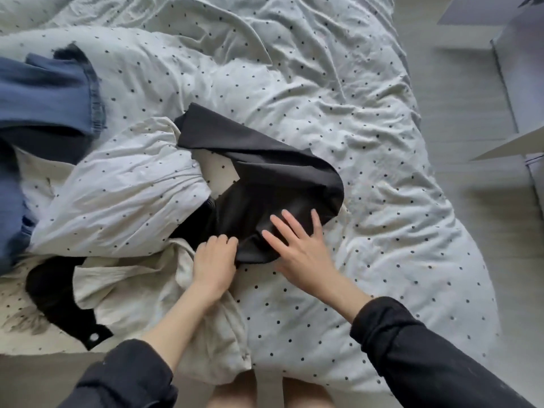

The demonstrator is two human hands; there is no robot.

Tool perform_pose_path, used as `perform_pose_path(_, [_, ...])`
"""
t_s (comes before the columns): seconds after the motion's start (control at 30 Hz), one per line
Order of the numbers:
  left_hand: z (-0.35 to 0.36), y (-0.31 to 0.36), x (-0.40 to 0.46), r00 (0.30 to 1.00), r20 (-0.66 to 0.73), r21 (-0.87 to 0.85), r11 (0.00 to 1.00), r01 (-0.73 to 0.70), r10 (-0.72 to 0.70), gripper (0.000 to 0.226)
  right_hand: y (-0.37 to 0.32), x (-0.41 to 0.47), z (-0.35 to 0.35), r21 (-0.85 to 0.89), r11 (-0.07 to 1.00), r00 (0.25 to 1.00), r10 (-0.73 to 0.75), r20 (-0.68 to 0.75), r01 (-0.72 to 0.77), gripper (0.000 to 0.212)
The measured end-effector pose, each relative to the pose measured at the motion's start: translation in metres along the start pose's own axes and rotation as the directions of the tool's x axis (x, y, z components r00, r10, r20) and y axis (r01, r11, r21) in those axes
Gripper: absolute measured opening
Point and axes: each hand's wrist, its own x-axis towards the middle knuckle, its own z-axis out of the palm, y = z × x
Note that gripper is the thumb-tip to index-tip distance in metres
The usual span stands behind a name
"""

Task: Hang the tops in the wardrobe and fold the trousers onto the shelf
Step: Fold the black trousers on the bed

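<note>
While left hand (216,257) pinches black garment (265,175) edge, right hand (297,245) presses flat; duvet (353,142) rightward bare.

Black garment (265,172) smooth matt cloth; duvet (323,98) crinkled dotted cotton.

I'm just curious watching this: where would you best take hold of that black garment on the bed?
At its near edge, coming from the bed's foot side. The black garment lies crumpled there, within reach; the left hand already pinches that edge while the right hand rests flat on it.
</note>
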Motion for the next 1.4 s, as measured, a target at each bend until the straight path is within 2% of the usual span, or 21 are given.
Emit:
perform_pose_path(0.07, [-0.018,0.001,0.002,0.997,0.002,-0.132,0.988,0.078,-0.078,0.031,0.001,0.006,0.006,0.001,0.999,0.999,-0.052,0.003,0.052,0.046])
perform_pose_path(0.13, [-0.033,0.008,0.006,0.997,-0.039,-0.183,0.981,0.064,-0.072,0.034,0.011,0.015,-0.001,0.061,0.998,0.993,0.019,-0.114,-0.013,0.012])
perform_pose_path(0.17, [-0.047,0.012,0.006,0.996,-0.068,-0.189,0.981,0.037,-0.050,0.033,0.019,0.020,-0.011,0.125,0.991,0.984,0.074,-0.159,-0.054,0.004])
perform_pose_path(0.23, [-0.071,0.021,0.009,0.993,-0.118,-0.245,0.969,-0.011,-0.018,0.032,0.041,0.025,-0.033,0.208,0.971,0.971,0.158,-0.177,-0.120,0.025])
perform_pose_path(0.27, [-0.084,0.026,0.012,0.991,-0.132,-0.268,0.963,-0.032,-0.004,0.032,0.052,0.026,-0.047,0.220,0.967,0.963,0.174,-0.207,-0.127,0.029])
perform_pose_path(0.43, [-0.172,0.061,0.036,0.969,-0.246,-0.384,0.918,-0.099,0.002,0.026,0.100,0.039,-0.123,0.292,0.942,0.860,0.281,-0.427,-0.163,0.027])
perform_pose_path(0.57, [-0.243,0.089,0.046,0.933,-0.360,-0.440,0.879,-0.184,0.015,0.018,0.130,0.052,-0.204,0.267,0.936,0.723,0.349,-0.597,-0.230,0.027])
perform_pose_path(0.67, [-0.274,0.094,0.049,0.901,-0.435,-0.492,0.839,-0.232,-0.006,0.014,0.133,0.058,-0.240,0.249,0.947,0.656,0.319,-0.684,-0.201,0.025])
perform_pose_path(0.73, [-0.284,0.093,0.051,0.908,-0.420,-0.567,0.782,-0.260,-0.003,0.017,0.136,0.060,-0.253,0.245,0.939,0.642,0.343,-0.685,-0.241,0.025])
perform_pose_path(0.77, [-0.285,0.091,0.051,0.919,-0.392,-0.614,0.737,-0.283,0.026,0.020,0.137,0.060,-0.254,0.290,0.911,0.659,0.413,-0.628,-0.294,0.026])
perform_pose_path(0.83, [-0.278,0.086,0.054,0.935,-0.342,-0.674,0.667,-0.317,0.099,0.030,0.139,0.060,-0.243,0.387,0.805,0.701,0.587,-0.404,-0.451,0.026])
perform_pose_path(0.9, [-0.250,0.073,0.055,0.950,-0.280,-0.658,0.693,-0.294,0.138,0.036,0.132,0.055,-0.214,0.358,0.742,0.731,0.654,-0.195,-0.567,0.031])
perform_pose_path(0.93, [-0.233,0.067,0.053,0.957,-0.251,-0.635,0.721,-0.278,0.148,0.036,0.127,0.049,-0.201,0.331,0.745,0.749,0.647,-0.146,-0.579,0.034])
perform_pose_path(1.07, [-0.139,0.024,0.033,0.995,-0.035,-0.579,0.810,-0.099,0.096,0.037,0.076,0.037,-0.137,0.244,0.822,0.856,0.509,0.093,-0.515,0.039])
perform_pose_path(1.13, [-0.101,0.007,0.017,0.983,0.116,-0.496,0.866,-0.069,0.145,0.045,0.049,0.032,-0.111,0.238,0.865,0.888,0.384,0.254,-0.442,0.038])
perform_pose_path(1.2, [-0.067,-0.007,-0.002,0.923,0.314,-0.273,0.952,-0.137,0.223,0.062,0.021,0.029,-0.090,0.256,0.886,0.865,0.252,0.434,-0.386,0.037])
perform_pose_path(1.27, [-0.041,-0.015,-0.022,0.865,0.455,-0.026,0.974,-0.225,0.212,0.072,0.001,0.024,-0.075,0.274,0.893,0.825,0.163,0.541,-0.356,0.034])
perform_pose_path(1.33, [-0.023,-0.021,-0.039,0.862,0.480,0.099,0.966,-0.239,0.164,0.065,-0.014,0.019,-0.066,0.268,0.901,0.815,0.141,0.562,-0.340,0.034])
perform_pose_path(1.4, [-0.021,-0.031,-0.045,0.920,0.366,0.107,0.975,-0.195,0.143,0.038,-0.021,0.022,-0.063,0.240,0.917,0.834,0.149,0.532,-0.317,0.039])
